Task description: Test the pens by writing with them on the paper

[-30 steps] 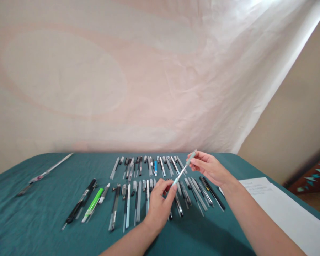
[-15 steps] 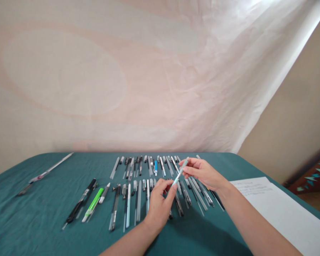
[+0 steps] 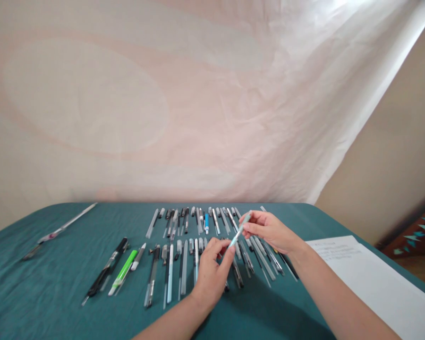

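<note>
Between my two hands a pale blue-green pen (image 3: 238,233) is held at a slant above the table, its upper end leaning right. My left hand (image 3: 214,264) pinches the lower end between thumb and fingers. The upper end is gripped by the fingertips of my right hand (image 3: 265,230). Beneath and around my hands lie pens and pen parts in two rough rows; my left hand hides some of the nearer row. A blue pen (image 3: 207,223) lies in the far row. A bright green pen (image 3: 123,272) rests to the left, beside a black pen (image 3: 108,271).
A dark green cloth (image 3: 49,293) covers the table. White printed paper sheets (image 3: 371,278) lie at the right edge. At the far left are a long thin clear strip (image 3: 72,221) and a dark piece (image 3: 31,252). A pale fabric sheet (image 3: 198,118) hangs behind the table.
Almost nothing differs. Both hands keep hold of the pen in nearly the same place, with only a very slight shift of the right fingers.
</note>
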`<state>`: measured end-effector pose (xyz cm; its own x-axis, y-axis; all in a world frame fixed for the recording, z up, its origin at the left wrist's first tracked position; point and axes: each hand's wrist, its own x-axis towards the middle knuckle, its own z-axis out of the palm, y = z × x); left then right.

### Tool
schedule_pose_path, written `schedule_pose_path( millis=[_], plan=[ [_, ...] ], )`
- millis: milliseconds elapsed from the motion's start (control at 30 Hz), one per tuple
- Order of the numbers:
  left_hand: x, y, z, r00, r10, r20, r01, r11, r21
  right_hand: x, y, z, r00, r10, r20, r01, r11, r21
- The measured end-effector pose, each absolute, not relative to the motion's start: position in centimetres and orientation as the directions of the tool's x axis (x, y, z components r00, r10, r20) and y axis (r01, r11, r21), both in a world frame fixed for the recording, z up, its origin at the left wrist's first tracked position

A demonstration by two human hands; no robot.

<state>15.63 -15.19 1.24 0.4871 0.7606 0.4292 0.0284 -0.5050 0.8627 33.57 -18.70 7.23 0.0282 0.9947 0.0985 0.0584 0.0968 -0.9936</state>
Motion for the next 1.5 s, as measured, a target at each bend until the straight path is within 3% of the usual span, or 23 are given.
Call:
schedule_pose_path(
  millis=[1500],
  plan=[
    [15.6, -15.2, 1.2, 0.496, 0.753, 0.432, 0.014, -0.504, 0.864, 33.3, -19.5, 8.5, 0.014, 0.994, 0.107, 0.173, 0.103, -0.98]
  ],
)
